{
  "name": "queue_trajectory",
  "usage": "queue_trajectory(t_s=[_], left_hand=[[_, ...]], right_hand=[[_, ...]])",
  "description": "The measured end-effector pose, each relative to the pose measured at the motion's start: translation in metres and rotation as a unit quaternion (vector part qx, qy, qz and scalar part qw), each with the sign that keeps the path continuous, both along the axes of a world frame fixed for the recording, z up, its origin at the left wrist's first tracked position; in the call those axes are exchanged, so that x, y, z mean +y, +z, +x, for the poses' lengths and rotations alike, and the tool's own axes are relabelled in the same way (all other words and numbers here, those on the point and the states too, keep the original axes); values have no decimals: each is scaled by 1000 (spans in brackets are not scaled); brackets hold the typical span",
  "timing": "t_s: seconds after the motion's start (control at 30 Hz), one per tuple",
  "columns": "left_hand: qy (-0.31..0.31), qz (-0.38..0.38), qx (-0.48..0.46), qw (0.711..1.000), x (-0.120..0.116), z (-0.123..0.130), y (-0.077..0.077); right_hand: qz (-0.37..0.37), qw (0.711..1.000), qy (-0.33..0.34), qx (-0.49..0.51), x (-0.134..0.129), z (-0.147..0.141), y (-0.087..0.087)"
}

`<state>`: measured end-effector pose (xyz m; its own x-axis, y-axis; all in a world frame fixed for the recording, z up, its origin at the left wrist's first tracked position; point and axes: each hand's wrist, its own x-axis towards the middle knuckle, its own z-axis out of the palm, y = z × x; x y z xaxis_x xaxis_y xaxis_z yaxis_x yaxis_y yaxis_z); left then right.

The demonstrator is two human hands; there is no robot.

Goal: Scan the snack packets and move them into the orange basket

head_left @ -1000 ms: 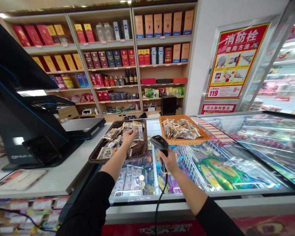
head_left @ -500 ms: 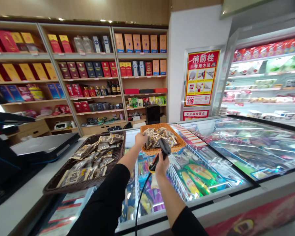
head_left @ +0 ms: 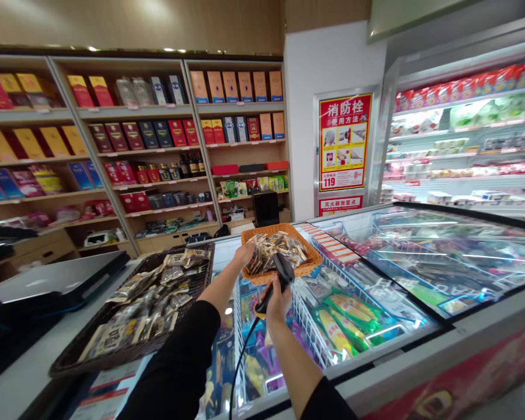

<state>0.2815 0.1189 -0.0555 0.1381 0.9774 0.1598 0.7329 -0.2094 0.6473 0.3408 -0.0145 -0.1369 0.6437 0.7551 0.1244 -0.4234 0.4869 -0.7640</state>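
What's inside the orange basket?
A heap of small packets lies in the orange basket. The left hand hides some at the left edge; the scanner, held in the right hand, blocks some at the front. Whatever is under the heap can't be seen.

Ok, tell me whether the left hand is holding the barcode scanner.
No, the right hand grips the scanner, while the left hand is at the packets in the orange basket.
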Motion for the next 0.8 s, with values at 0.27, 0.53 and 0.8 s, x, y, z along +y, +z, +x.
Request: queue_trajectory(t_s=[0.27, 0.53, 0.8], left_hand=[[-15, 41, -6, 999, -37, -79, 16], [20, -14, 203, 979, -84, -233, 21], [-10, -65, 327, 943, -126, -271, -11]], right_hand=[[-12, 998, 54, 5, -10, -3, 5], [4, 944, 276, -182, -28, -31, -10], [28, 926, 316, -203, -41, -28, -6]])
